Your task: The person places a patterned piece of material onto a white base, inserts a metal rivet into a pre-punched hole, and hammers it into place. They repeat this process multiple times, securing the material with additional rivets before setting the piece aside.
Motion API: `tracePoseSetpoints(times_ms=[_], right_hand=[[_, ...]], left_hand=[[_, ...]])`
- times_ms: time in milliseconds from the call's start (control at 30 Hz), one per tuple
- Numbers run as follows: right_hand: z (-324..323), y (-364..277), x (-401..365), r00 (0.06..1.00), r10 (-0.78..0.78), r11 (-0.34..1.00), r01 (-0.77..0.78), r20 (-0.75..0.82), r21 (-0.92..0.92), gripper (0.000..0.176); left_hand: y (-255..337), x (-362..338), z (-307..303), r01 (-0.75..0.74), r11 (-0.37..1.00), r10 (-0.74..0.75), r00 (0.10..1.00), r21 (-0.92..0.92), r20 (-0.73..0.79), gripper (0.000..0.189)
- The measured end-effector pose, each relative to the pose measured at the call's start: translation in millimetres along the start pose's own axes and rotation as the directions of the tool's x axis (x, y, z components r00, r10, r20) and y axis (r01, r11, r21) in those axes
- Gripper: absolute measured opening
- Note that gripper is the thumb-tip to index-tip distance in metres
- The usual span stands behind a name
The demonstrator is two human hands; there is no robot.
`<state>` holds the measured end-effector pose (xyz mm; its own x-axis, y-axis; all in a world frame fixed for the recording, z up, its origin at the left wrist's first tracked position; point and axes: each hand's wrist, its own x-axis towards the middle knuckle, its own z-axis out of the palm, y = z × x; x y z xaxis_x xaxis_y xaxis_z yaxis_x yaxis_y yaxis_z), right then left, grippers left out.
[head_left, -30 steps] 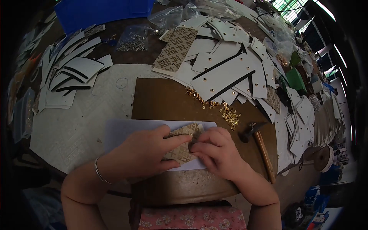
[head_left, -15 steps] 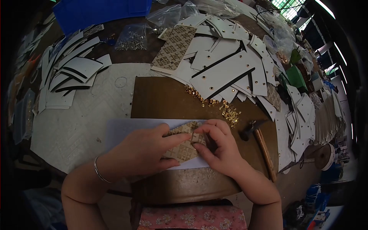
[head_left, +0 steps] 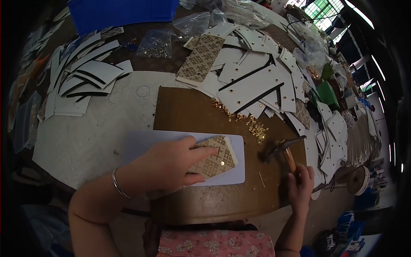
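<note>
My left hand [head_left: 169, 160] lies over a tan patterned piece [head_left: 212, 165], its index finger stretched across the top and its thumb apart at the lower edge. A small shiny rivet or eyelet [head_left: 222, 163] shows on the piece near its right end. Under the piece is a white board [head_left: 239, 150] with rounded corners. My right hand [head_left: 302, 186] is closed round the wooden handle of a hammer [head_left: 289, 158], whose dark head lies to the right of the board. Gold-coloured rivets [head_left: 257, 130] form a loose heap beyond the board.
White pieces with metal fittings [head_left: 252, 85] are heaped at the back right. More white curved pieces [head_left: 92, 75] lie at the left. A bag of small metal parts [head_left: 155, 45] and a blue bin [head_left: 122, 10] stand behind. A thin stick [head_left: 261, 179] lies near the hammer.
My right hand has left the patterned piece and moved right to grasp the hammer handle. The rivet or eyelet on the piece is now uncovered. My left hand stays on the piece.
</note>
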<state>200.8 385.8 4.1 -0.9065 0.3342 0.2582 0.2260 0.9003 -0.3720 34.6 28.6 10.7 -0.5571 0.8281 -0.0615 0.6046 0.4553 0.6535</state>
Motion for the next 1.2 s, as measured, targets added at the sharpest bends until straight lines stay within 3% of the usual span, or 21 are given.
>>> tracePoseSetpoints(times_ms=[133,200,233,300,367,400,433,500,600,633,700,733,767,800,867,1000,1033,1100,1133,1167,1200], right_hand=[[-6.5,-39.0,-11.4,0.982,-0.182,0.976,0.173,0.057,0.134,0.032],[-14.5,-49.8,-10.2,0.877,-0.479,0.868,0.481,-0.044,0.123,0.034],[-10.6,-53.6,-15.6,0.878,-0.476,0.87,0.478,-0.048,0.124,0.034],[-0.4,-58.8,-34.6,0.848,0.011,0.729,0.356,-0.53,0.585,0.031],[5.1,-59.9,-33.8,0.857,0.07,0.643,0.353,-0.511,0.68,0.029],[4.3,-63.4,-20.4,0.906,-0.297,0.781,0.412,-0.301,0.469,0.03],[4.1,-68.6,-9.5,0.832,-0.554,0.812,0.533,0.03,0.24,0.031],[9.0,-72.8,-8.3,0.858,-0.504,0.854,0.479,0.098,0.204,0.036],[-14.5,-78.5,-6.9,0.885,-0.425,0.875,0.456,-0.191,0.161,0.04],[-4.8,-74.6,-16.1,0.886,-0.427,0.875,0.455,-0.183,0.162,0.04],[20.6,-63.3,-37.0,0.921,-0.049,0.597,0.337,-0.387,0.728,0.042],[20.5,-64.9,-32.4,0.918,-0.049,0.596,0.343,-0.393,0.726,0.042],[19.3,-69.3,-21.8,0.933,-0.325,0.794,0.359,-0.156,0.491,0.048],[18.7,-72.0,-15.4,0.866,-0.472,0.876,0.438,0.168,0.204,0.055],[10.9,-59.3,-10.8,0.877,-0.475,0.861,0.445,0.076,0.248,0.054],[-24.8,-7.3,-3.3,0.974,-0.031,0.989,-0.003,0.226,0.147,0.041],[-23.9,15.9,-2.8,0.971,-0.065,0.985,0.026,0.23,0.169,0.041],[-12.5,48.0,3.4,0.983,-0.183,0.971,0.182,0.007,-0.155,0.044],[-4.4,37.3,9.1,0.979,-0.203,0.97,0.203,0.009,-0.136,0.044],[2.7,17.8,10.2,0.992,-0.124,0.964,0.124,-0.013,0.234,0.044],[8.5,-4.0,8.0,0.999,-0.034,0.821,0.027,0.002,0.57,0.044]], left_hand=[[-1.0,-0.1,1.4,-0.022,0.999,0.022,1.0,0.039,-0.017,0.063],[-1.3,0.3,1.2,-0.031,0.999,0.032,0.999,0.024,-0.026,0.064],[-1.2,0.7,0.1,-0.033,0.999,0.034,0.999,0.028,-0.022,0.064],[-1.2,0.7,0.2,-0.025,0.999,0.025,1.0,0.022,-0.008,0.064],[-2.0,0.4,1.4,-0.028,0.999,0.029,0.999,0.016,-0.015,0.064],[-2.3,0.6,1.2,-0.033,0.999,0.034,0.999,0.015,-0.023,0.064],[-2.4,1.0,1.0,-0.036,0.999,0.037,0.999,0.019,-0.027,0.064],[-2.6,0.7,0.8,-0.032,0.999,0.032,0.999,0.024,-0.016,0.063],[0.1,1.2,-1.1,-0.003,0.999,0.003,1.0,0.035,0.013,0.064],[-0.7,0.3,0.9,0.001,1.0,-0.002,1.0,0.028,0.014,0.064],[-1.8,1.3,0.2,-0.03,0.999,0.03,1.0,0.04,-0.003,0.064],[-1.4,1.8,-0.7,-0.033,0.998,0.034,0.999,0.045,-0.006,0.064],[-1.1,2.1,-1.5,-0.013,0.999,0.013,1.0,0.046,0.012,0.064],[-0.7,2.3,-1.8,0.008,0.999,-0.01,0.999,0.047,0.033,0.064],[-1.5,2.2,-0.7,-0.015,0.999,0.014,1.0,0.046,0.02,0.063],[-2.8,-3.2,4.3,-0.057,0.998,0.059,0.997,0.025,-0.042,0.061],[-0.7,-3.7,3.1,-0.028,0.999,0.031,0.998,0.04,-0.062,0.061],[5.5,-1.7,2.8,-0.035,0.999,0.035,0.997,-0.004,-0.069,0.061],[6.5,-0.9,6.2,-0.012,1.0,0.012,0.997,0.007,-0.082,0.061],[7.2,0.3,11.0,-0.129,0.991,0.134,0.979,0.046,-0.151,0.061],[8.4,0.2,13.2,-0.246,0.965,0.26,0.943,0.091,-0.207,0.06]])
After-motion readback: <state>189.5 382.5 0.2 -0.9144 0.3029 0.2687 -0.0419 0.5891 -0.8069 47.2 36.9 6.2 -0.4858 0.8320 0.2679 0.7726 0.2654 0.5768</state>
